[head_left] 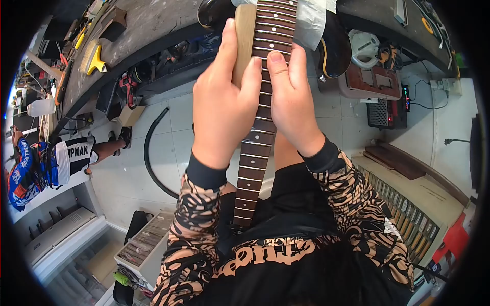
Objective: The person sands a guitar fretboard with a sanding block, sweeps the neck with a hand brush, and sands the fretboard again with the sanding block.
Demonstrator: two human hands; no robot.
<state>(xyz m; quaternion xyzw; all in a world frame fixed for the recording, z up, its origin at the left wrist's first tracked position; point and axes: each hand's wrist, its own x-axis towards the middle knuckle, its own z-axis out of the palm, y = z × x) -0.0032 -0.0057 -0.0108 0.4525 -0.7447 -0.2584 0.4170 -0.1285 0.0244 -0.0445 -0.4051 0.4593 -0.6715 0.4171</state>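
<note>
A guitar neck [256, 136] with a dark fretboard, metal frets and pale dot inlays runs from the top of the view down to my lap. My left hand [220, 109] holds a pale wooden block [246, 38] along the neck's left edge, thumb on the near side and fingers on the outer side. My right hand [293, 99] grips the neck from the right, its thumb pressing on the fretboard. Beyond the hands, the dark glossy guitar body [334, 48] is partly covered by white paper [310, 23]. The block's underside is hidden.
A workbench [153, 30] curves across the top, with a yellow-handled brush [94, 58] at left. Another person [46, 160] is at the far left. A black hose [148, 145] lies on the tiled floor. A reddish machine [370, 81] stands at right.
</note>
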